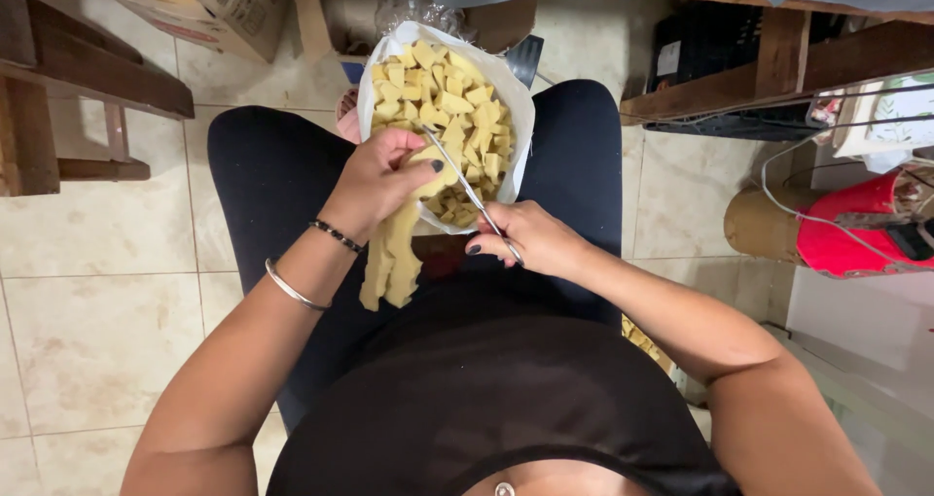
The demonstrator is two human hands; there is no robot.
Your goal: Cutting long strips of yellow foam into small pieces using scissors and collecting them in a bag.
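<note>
Yellow strips (pixel 391 263) of a soft, foam-like sheet hang from the left hand (pixel 381 178), which is closed around their upper ends, thumb pressed over the front and fingers curled behind. The strips are pale mustard in colour, flat and matte, with wavy, uneven edges; they dangle side by side below the fist, over the lap, and their lower ends reach the edge of the black top. A dark beaded bracelet (pixel 336 234) circles the left wrist, and a thin silver bangle (pixel 295 289) sits farther up the forearm.

The right hand (pixel 530 239) is wrapped around the handles of a pair of scissors (pixel 467 191); the slim metal blades slant up and to the left, and their tips meet the top of the strips just beside the left thumb. How far apart the blades stand cannot be told.

Directly beyond both hands, a white bag (pixel 516 97) lies open between the knees, filled with small cut pieces (pixel 438 97) of the same yellow material, mostly squarish bits heaped loosely. The legs (pixel 272 165) are in dark trousers over a beige tiled floor (pixel 97 292). A wooden bench (pixel 68 78) stands to the left, and a red container (pixel 846 229) with a white cord lies to the right.
</note>
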